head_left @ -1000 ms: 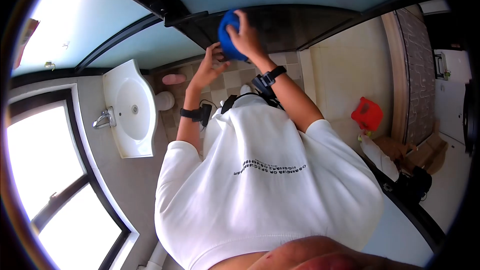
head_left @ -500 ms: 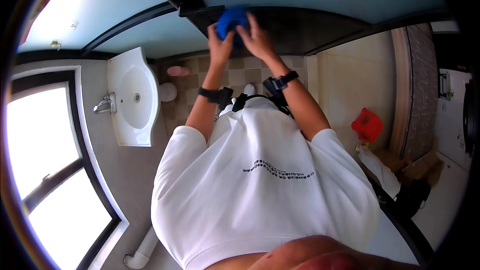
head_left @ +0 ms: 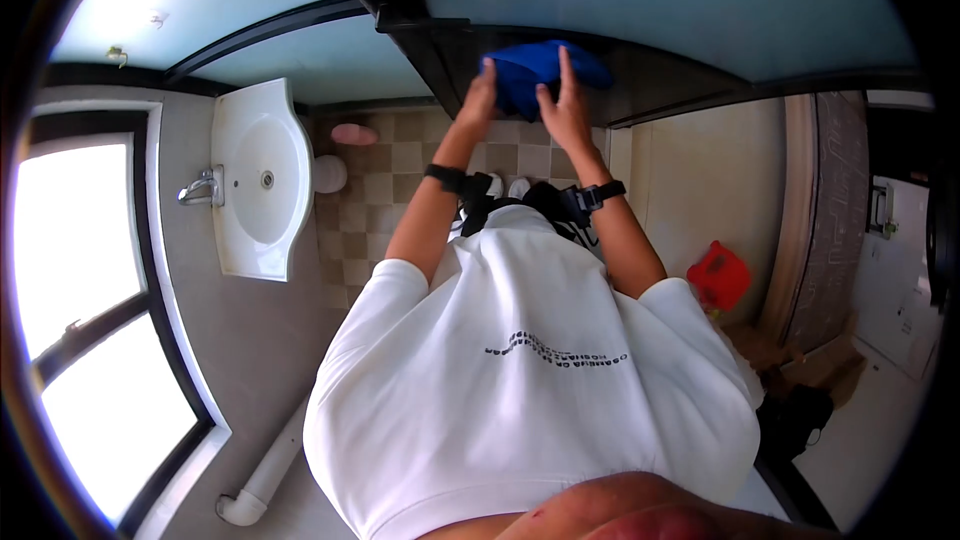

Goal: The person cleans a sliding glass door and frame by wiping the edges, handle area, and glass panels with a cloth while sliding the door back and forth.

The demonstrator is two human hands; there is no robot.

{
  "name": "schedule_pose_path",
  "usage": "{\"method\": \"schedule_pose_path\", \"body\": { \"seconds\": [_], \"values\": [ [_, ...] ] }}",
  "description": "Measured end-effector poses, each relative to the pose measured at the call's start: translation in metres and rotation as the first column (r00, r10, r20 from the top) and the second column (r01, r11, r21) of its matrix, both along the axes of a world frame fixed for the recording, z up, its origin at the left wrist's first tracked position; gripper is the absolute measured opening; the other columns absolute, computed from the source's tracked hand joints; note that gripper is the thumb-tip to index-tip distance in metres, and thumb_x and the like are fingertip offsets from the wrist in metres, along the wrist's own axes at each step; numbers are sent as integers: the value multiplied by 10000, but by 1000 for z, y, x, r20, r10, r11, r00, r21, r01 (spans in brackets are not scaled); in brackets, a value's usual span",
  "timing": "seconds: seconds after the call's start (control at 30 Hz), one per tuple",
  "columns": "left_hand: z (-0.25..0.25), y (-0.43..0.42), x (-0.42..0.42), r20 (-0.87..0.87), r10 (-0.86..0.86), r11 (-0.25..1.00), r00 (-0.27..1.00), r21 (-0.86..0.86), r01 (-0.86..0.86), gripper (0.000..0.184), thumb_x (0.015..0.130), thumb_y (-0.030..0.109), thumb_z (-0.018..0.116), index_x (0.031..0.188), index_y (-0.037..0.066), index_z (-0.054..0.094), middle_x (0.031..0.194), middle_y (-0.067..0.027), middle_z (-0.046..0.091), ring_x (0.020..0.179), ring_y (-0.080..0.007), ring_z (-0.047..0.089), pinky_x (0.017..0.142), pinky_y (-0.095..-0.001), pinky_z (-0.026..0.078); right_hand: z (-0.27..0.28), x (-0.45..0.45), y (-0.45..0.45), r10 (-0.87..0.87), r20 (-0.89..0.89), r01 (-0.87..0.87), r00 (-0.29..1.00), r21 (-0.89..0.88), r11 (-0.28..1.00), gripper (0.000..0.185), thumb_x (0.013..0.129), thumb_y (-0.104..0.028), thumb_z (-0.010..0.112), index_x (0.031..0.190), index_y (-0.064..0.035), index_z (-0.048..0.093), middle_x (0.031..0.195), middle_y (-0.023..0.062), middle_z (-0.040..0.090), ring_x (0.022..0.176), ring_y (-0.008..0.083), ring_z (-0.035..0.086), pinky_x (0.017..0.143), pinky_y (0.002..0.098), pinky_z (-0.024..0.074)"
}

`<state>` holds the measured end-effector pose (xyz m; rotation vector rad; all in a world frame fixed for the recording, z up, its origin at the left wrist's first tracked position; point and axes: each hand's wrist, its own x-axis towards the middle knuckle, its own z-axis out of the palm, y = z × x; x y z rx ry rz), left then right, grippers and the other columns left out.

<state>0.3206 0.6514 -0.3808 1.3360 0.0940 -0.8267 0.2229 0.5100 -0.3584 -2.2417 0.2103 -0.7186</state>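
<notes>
A blue cloth [head_left: 545, 65] is spread out between my two hands, in front of the dark lower panel of a door. My left hand [head_left: 478, 105] grips its left edge, fingers closed at the cloth. My right hand [head_left: 568, 112] holds it nearer the middle, with the index finger stretched up over the fabric and the thumb apart from it. The cloth's right end reaches out past my right hand. Parts of both hands' fingers are hidden by the cloth. Black straps sit on both wrists.
To the left stand a white washbasin [head_left: 262, 180] with a chrome tap [head_left: 203, 187] and a window [head_left: 90, 320]. Frosted panels [head_left: 640, 0] with dark frames rise ahead. A pink slipper [head_left: 353, 134] lies on the checked floor [head_left: 405, 157]. A red bin-like object [head_left: 720, 275] stands right.
The bunched blue cloth has opened out wider. Both hands have moved right and slightly lower in view, farther apart from each other. The view has shifted a little.
</notes>
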Motion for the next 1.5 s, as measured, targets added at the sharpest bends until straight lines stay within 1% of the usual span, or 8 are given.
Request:
{"method": "schedule_pose_path", "body": {
  "seconds": [0.2, 0.5, 0.67, 0.7, 1.0, 1.13, 1.2, 1.5],
  "values": [
    [33, 78, 35, 188, 489, 870, 852, -33, -492, 601, 1007, 505, 499, 1348, 10, 518, 1271, -138, 597, 1140, -233, 583, 964, -381, 472, 35, 59, 71, 183, 62, -178, 981, -82, 981, 664, 880, -190, 661, 1469, -31, 400, 1081, 170, 603, 1015, 374, 593, 834, 444, 519],
    [34, 85, 4, 152, 543, 840, 826, -86, -536, 502, 1005, 405, 543, 1405, 105, 488, 1303, -105, 598, 1154, -232, 598, 979, -374, 458, 31, 38, 59, 90, -149, -106, 985, -101, 989, 637, 877, -218, 648, 1468, -111, 438, 1112, 136, 599, 1007, 315, 605, 769, 439, 551],
    [34, 13, -29, 562, -95, 995, 822, 41, 87, 363, 986, 222, 597, 1314, 77, 543, 1167, -15, 629, 1056, -123, 584, 916, -312, 451, 14, -1, 3, -45, -31, 46, 999, 38, 998, 622, 896, -281, 659, 1438, -41, 471, 1119, 163, 593, 1005, 331, 596, 809, 438, 517],
    [28, -7, -29, 338, -140, 989, 931, -7, 151, 414, 971, 141, 569, 1371, 55, 509, 1237, -32, 607, 1128, -145, 563, 966, -318, 443, 12, -12, -9, -68, -34, 69, 997, 33, 997, 622, 896, -281, 659, 1438, -41, 471, 1119, 163, 593, 1005, 331, 596, 809, 438, 517],
    [39, -139, -102, 374, -514, 783, 772, -163, 600, 781, 850, -67, 574, 1554, 58, 261, 1515, -112, 391, 1411, -238, 350, 1123, -362, 351, -6, -81, -105, -383, -66, 389, 921, 204, 899, 787, 901, -358, 623, 1548, -71, 280, 1300, 307, 448, 1151, 498, 511, 985, 508, 446],
    [47, -133, -101, 455, -663, 714, 595, 146, 684, 730, 892, -6, 630, 1544, 70, 310, 1397, -128, 525, 1235, -244, 545, 1024, -345, 443, -12, -95, -140, -401, -81, 408, 912, 270, 872, 738, 918, -329, 572, 1555, -105, 273, 1383, 349, 407, 1255, 514, 460, 1053, 495, 404],
    [120, -113, -102, 706, -673, 647, 221, 418, 638, 524, 916, -4, 609, 1425, 58, 498, 1265, -151, 623, 1123, -256, 627, 961, -343, 485, -25, -100, -173, -606, 22, 596, 795, 158, 788, 709, 925, -310, 551, 1553, -119, 284, 1342, 340, 458, 1226, 502, 485, 1046, 500, 407],
    [232, 27, 7, 839, -516, 856, -175, 512, -71, 121, 933, 62, 616, 1033, 28, 675, 927, -126, 685, 842, -321, 657, 756, -401, 511, 13, -148, -245, -862, -181, 878, 474, 22, 478, 645, 848, -374, 552, 1442, -128, 499, 1090, 292, 675, 1001, 474, 640, 893, 519, 506]
  ]
}}
